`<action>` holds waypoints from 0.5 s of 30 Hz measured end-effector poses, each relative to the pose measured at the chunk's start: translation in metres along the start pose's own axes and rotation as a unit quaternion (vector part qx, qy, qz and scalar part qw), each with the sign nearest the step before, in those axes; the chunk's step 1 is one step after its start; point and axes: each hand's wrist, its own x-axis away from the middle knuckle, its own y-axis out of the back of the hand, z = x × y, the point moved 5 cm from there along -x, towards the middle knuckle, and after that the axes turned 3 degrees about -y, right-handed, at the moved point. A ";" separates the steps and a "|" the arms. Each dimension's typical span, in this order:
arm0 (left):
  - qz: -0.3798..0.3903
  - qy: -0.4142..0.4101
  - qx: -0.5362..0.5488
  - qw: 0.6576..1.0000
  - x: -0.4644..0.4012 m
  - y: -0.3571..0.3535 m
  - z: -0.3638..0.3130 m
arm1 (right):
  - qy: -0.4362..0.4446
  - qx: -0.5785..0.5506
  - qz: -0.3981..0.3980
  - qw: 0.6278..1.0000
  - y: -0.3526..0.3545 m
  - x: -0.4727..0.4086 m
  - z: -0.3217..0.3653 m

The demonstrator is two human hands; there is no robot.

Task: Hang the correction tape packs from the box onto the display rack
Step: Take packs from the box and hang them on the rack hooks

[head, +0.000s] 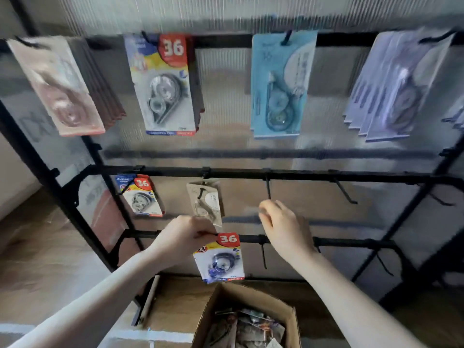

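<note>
Before the black metal display rack, left hand pinched a white-and-blue carded correction tape pack by its top corner, right hand loosely curled, holding nothing, open brown cardboard box below

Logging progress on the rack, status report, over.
Left hand pinches a "36" pack by its top corner, not hung. Right hand empty, loosely curled below a bare hook. Box holds more packs. Nothing in the way.
</note>
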 end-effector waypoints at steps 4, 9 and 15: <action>0.022 -0.006 0.009 1.000 -0.010 0.067 -0.068 | -0.044 0.025 0.010 0.999 0.084 0.009 0.004; 0.018 -0.042 -0.033 0.998 -0.041 0.140 -0.162 | -0.074 0.117 0.011 0.990 0.175 0.007 -0.014; 0.003 -0.052 -0.067 0.996 -0.074 0.151 -0.250 | -0.067 0.185 0.022 0.980 0.232 0.019 -0.075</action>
